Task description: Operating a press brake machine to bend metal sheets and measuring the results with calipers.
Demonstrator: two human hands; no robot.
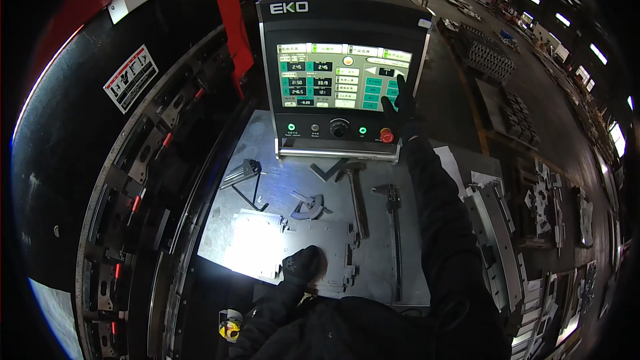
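My right hand (399,103), in a black glove, is raised to the right side of a lit touch screen (344,79) on a control panel. Its index finger and thumb are stretched out and apart, and it holds nothing. My left hand (303,265), also dark-gloved, is curled closed on a flat notched sheet-metal plate (333,253) near the table's front edge. What lies inside its fingers is hidden. Beyond it are a protractor (309,207) and a hammer (358,200). A long caliper (395,240) lies beside my right forearm.
A hex key set (243,175) and a dark metal square (328,170) lie on the metal table (267,137) below the panel. A red emergency button (387,135) sits low on the panel. A large machine (143,167) borders the left; metal parts (493,240) stand at right.
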